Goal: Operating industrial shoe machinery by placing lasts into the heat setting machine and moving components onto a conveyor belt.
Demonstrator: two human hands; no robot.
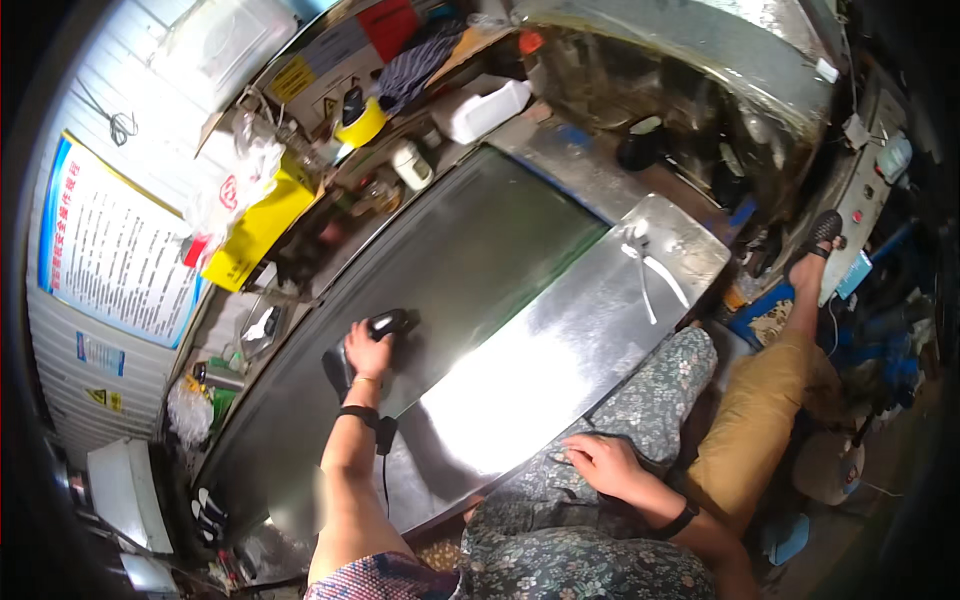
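Note:
My left hand [368, 350] is closed around a black hand-held object [388, 323] with a rounded end; its exact kind is hard to make out. It sits over a dark, smooth panel [480, 240] set in the long worktable. A bare shiny metal strip [520, 350] runs along the panel's near side. Lying on my lap, on dark floral fabric [650, 400], my right hand [603, 465] has its fingers loosely apart and holds nothing that I can see. A black band with a small box [385, 434] and a thin cord is on my left wrist.
White strips [652, 268] lie on the metal at the table's far right end. Behind the panel stand a white bottle [411, 165], a yellow tape roll [362, 123] and a yellow box [258, 232]. Another person's leg in tan trousers [755, 420] is at the right.

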